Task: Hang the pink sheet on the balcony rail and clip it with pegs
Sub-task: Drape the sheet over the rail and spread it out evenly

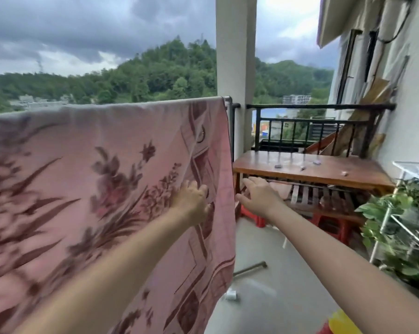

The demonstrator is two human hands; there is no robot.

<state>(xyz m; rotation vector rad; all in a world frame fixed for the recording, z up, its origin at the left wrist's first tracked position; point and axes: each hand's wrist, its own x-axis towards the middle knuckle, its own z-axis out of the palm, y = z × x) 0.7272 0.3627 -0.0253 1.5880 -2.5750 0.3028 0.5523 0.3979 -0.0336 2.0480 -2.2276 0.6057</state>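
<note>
The pink sheet is already draped over the balcony rail in front of me, hanging down in one broad panel, its right edge falling just short of the pillar. It is the biggest thing I have to manage, and I judge it soft and limp, light for its spread, with no stiffness of its own; under this dark sky a gust could lift it or slide it along the smooth metal rail. The place to take it is along the top fold where it doubles over the rail, and at the hem of the right edge, pinching both layers so a peg bites cloth and rail together.

To the right stands the wooden bench, its top wet-looking and glossy, with a few small pegs scattered on it, well apart from the sheet. They look small and light, easy to pick up with fingertips.

My left hand lies flat and loose against the sheet near its right edge, gripping nothing that I can see. My right hand is open and empty, fingers spread, beside the sheet's edge and below the bench front.
</note>
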